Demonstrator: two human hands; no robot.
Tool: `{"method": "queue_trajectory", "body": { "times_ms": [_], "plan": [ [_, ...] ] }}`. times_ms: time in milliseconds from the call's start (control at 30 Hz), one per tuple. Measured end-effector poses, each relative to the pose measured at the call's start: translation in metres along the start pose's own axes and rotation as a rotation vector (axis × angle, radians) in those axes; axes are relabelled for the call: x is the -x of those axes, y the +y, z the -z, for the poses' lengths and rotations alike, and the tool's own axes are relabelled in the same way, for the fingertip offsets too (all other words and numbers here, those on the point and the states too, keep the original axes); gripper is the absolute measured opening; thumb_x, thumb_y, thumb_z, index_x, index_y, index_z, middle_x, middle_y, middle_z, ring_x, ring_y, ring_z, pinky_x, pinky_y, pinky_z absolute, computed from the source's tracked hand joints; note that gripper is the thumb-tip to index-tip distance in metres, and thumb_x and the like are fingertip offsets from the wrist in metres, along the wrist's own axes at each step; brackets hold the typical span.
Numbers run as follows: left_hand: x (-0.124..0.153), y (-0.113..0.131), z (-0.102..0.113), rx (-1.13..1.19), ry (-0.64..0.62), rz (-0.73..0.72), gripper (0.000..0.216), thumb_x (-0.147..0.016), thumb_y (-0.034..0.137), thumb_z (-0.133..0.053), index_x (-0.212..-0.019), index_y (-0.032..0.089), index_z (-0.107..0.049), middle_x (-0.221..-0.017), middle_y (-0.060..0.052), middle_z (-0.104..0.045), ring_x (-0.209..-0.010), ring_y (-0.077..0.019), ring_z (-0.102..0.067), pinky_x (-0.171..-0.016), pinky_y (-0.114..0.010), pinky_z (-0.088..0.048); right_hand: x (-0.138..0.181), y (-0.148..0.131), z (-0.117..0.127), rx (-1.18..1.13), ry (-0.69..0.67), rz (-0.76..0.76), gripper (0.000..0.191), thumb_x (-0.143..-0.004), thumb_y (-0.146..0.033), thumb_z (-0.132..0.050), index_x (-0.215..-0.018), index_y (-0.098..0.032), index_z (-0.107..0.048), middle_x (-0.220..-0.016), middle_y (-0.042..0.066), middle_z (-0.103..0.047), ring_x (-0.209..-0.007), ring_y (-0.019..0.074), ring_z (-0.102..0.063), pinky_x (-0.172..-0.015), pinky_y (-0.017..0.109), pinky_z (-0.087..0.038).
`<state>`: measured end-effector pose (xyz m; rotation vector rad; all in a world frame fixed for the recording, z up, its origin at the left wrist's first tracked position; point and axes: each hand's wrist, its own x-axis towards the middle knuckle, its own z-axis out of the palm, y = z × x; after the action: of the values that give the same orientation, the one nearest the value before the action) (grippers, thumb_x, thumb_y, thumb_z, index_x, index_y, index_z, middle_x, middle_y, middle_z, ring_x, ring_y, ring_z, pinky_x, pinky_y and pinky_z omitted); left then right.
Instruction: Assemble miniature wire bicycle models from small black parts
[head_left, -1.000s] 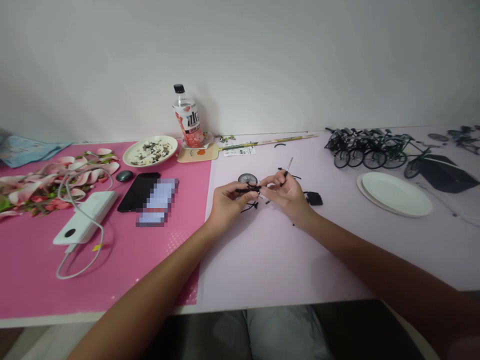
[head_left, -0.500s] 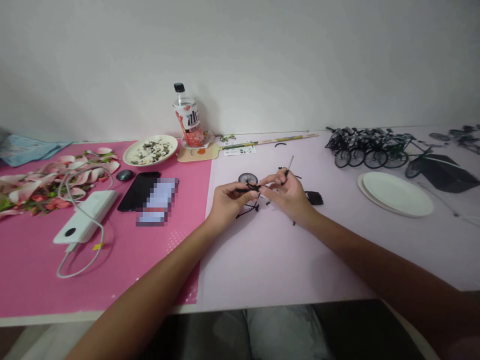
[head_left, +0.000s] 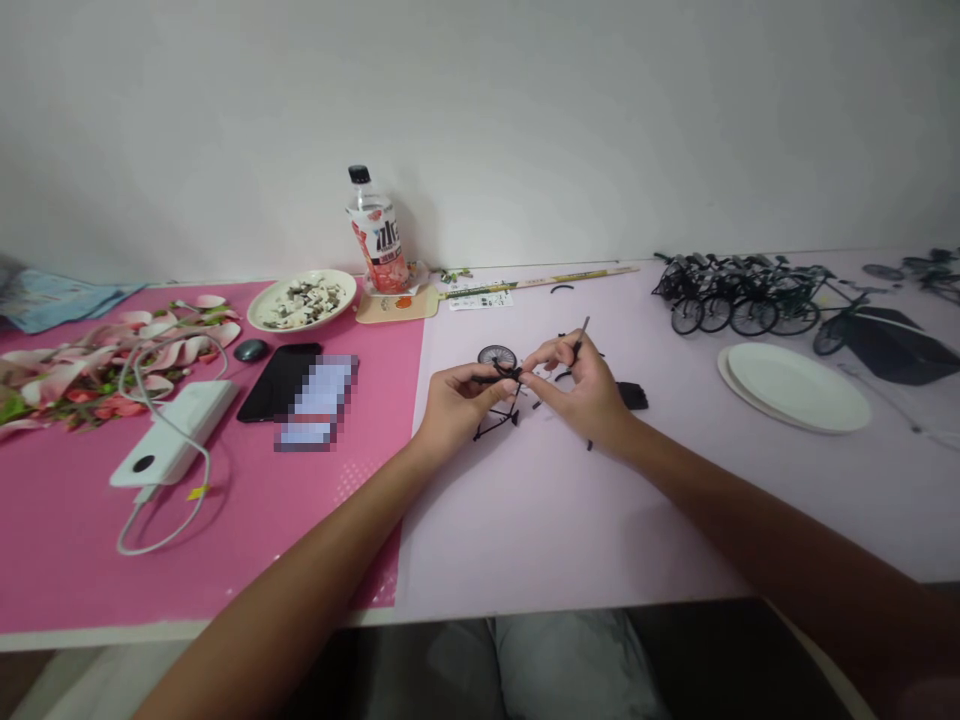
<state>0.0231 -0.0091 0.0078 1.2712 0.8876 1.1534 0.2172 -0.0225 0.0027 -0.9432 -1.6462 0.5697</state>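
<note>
My left hand (head_left: 463, 402) is closed on a black miniature bicycle (head_left: 495, 428), pinching its frame between thumb and fingers. A spoked wheel (head_left: 497, 357) shows just beyond the fingertips. My right hand (head_left: 574, 378) meets the left at the bicycle, its thumb and index finger pinched on a small dark part there. Tucked in that hand's other fingers is a thin tool with a metal shaft, like a small screwdriver (head_left: 583, 338), pointing up. The fingers hide the exact contact. Beside the right hand lie a black basket-like piece (head_left: 632, 396) and several small black parts.
Several assembled miniature bicycles (head_left: 739, 295) stand at the back right, behind stacked white plates (head_left: 799, 388). To the left are a drink bottle (head_left: 379, 235), a bowl (head_left: 302, 300), a phone (head_left: 279, 383), a white power bank (head_left: 174, 432) with cable, and pink artificial flowers (head_left: 112, 360).
The tool in my right hand has tilted slightly, and the right fingers have shifted a little at the bicycle. My left hand keeps its hold, almost unmoved.
</note>
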Motion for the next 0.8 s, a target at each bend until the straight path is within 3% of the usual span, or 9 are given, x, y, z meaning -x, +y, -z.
{"method": "queue_trajectory", "body": {
  "times_ms": [300,667,800],
  "plan": [
    [-0.0003,-0.0035,-0.001,-0.023,0.001,0.002,0.043,-0.062,0.048,-0.096,-0.087,0.016,-0.081,-0.087,-0.009,-0.079,-0.073,-0.0187,-0.07,-0.066,-0.031,-0.058,0.0,-0.0038,-0.0011,-0.03,0.029,-0.015,0.043,-0.091,-0.028,-0.076,-0.086,-0.03,-0.033,-0.093,0.0,-0.076,-0.096,0.026,-0.069,-0.092,0.05,-0.049],
    [-0.0008,-0.0035,-0.0013,-0.002,0.015,0.013,0.044,-0.061,0.046,-0.097,-0.087,0.015,-0.081,-0.087,-0.009,-0.079,-0.073,-0.018,-0.07,-0.064,-0.029,-0.056,0.002,-0.0017,-0.0044,-0.034,0.051,-0.055,0.04,-0.091,-0.029,-0.074,-0.086,-0.029,-0.034,-0.095,0.001,-0.074,-0.092,0.0223,-0.065,-0.089,0.045,-0.049],
    [-0.0009,-0.0043,-0.0023,0.001,0.03,-0.01,0.043,-0.061,0.047,-0.097,-0.087,0.015,-0.081,-0.092,-0.01,-0.081,-0.075,-0.0188,-0.072,-0.067,-0.031,-0.058,0.0008,-0.0016,-0.0059,-0.15,0.069,-0.155,0.043,-0.089,-0.036,-0.077,-0.087,-0.029,-0.034,-0.094,0.001,-0.073,-0.095,0.0215,-0.067,-0.087,0.042,-0.052]
  ]
}}
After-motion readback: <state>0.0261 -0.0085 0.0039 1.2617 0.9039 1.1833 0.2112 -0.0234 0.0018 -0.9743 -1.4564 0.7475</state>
